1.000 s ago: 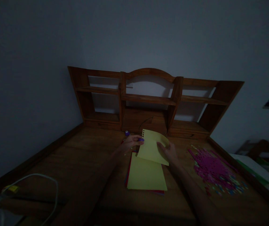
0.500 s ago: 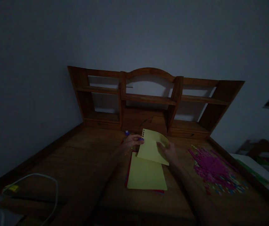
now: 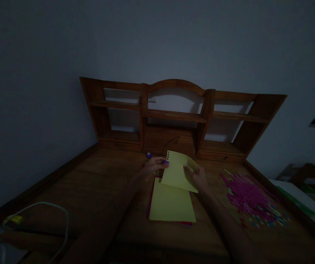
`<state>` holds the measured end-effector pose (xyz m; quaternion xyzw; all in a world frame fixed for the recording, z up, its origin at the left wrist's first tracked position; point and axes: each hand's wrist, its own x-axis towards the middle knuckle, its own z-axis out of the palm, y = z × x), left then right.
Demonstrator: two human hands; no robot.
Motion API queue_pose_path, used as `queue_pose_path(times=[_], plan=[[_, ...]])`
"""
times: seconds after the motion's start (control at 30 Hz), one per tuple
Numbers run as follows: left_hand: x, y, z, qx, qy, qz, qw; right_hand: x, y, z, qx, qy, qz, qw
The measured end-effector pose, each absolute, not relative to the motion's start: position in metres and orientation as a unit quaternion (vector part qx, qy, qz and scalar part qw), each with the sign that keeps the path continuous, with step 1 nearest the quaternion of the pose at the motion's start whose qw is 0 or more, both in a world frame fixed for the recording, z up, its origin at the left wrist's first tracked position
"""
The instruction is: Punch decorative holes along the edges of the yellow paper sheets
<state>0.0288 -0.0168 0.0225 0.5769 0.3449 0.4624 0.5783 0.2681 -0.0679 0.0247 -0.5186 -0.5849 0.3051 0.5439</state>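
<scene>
Looks forward and down from the head, above the near edge of the tabletop, facing the far edge and the shelf unit there. Takes in left hand and right hand from behind, plus the left and right edges.

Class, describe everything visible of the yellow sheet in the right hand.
The yellow sheet looks like paper, with small holes down its upper left edge. It is held slanted, its lower edge overlapping the paper stack in view, its right side curved. The right hand grips that side; the left hand holds a small purple tool at the holed edge.
</scene>
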Motion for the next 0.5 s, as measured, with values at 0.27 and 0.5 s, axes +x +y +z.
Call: queue_pose_path(times=[0.27,0.5], plan=[[0.0298,-0.0156,0.0198,0.57,0.335,0.472,0.583,0.268,-0.0664,0.024,-0.518,-0.595,0.301,0.536],[0.0314,-0.021,0.0273,0.567,0.345,0.467,0.584,0.2665,-0.0697,0.0273,-0.523,-0.592,0.304,0.532]])
